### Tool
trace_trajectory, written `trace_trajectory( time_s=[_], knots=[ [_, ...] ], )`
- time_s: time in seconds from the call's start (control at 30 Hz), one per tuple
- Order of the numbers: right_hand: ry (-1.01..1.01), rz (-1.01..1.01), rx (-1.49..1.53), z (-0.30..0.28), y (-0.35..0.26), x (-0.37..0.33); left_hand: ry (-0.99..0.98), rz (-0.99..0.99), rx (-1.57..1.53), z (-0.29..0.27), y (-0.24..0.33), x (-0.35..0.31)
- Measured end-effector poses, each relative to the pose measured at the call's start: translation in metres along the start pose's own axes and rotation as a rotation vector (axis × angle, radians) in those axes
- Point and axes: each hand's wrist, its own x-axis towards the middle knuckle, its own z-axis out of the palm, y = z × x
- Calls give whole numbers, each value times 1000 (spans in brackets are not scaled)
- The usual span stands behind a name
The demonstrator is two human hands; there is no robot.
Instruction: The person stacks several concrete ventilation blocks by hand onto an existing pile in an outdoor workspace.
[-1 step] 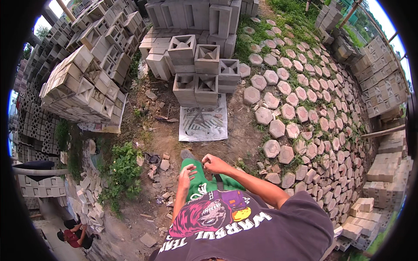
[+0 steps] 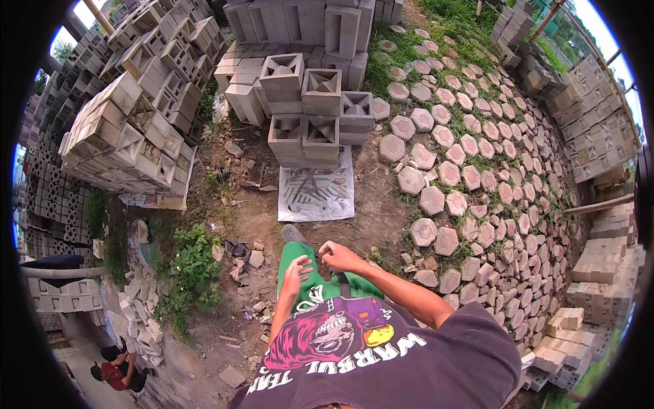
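Observation:
My left hand [image 2: 298,271] hovers in front of my green trousers [image 2: 294,256], its fingers apart and holding nothing. Close to its right, my right hand [image 2: 338,258] is curled closed, with no object visible in it. The hands do not touch each other. Ahead of them a white printed sack [image 2: 317,204] lies flat on the soil. Several grey hollow concrete blocks [image 2: 320,140] are stacked at its far end, their openings showing slanted inner faces. My grey-shod foot [image 2: 292,233] is just short of the sack's near edge.
Tall block stacks [image 2: 122,146] stand at the left, with more grey blocks [image 2: 300,24] behind the small pile. Hexagonal pavers [image 2: 449,174] cover the ground at right. Beside a leafy plant [image 2: 187,273] lies rubble [image 2: 139,310]. A person in red [image 2: 116,375] is at lower left.
My foot has moved slightly forward toward the sack, and the view has shifted a little. Both hands keep nearly the same pose.

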Motion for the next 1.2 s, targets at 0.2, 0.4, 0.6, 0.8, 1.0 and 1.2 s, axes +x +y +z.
trace_trajectory(
  time_s=[0.2,0.4,0.6,0.8,1.0,1.2],
  knots=[
    [173,168,194,-58,1,36,-414,27,244,18,93,91],
    [262,111,120,-164,-57,152,-338,288,503,34,221,257],
    [269,147,-2,-265,-132,235,-319,192,159,39,329,332],
    [243,108,-135,-357,-131,317,-182,-175,-151,50,344,431],
    [381,-19,-511,-456,-91,453,3,-328,-773,95,293,582],
    [345,-299,-858,-541,-93,612,298,-382,-1091,143,292,690]
  ],
)
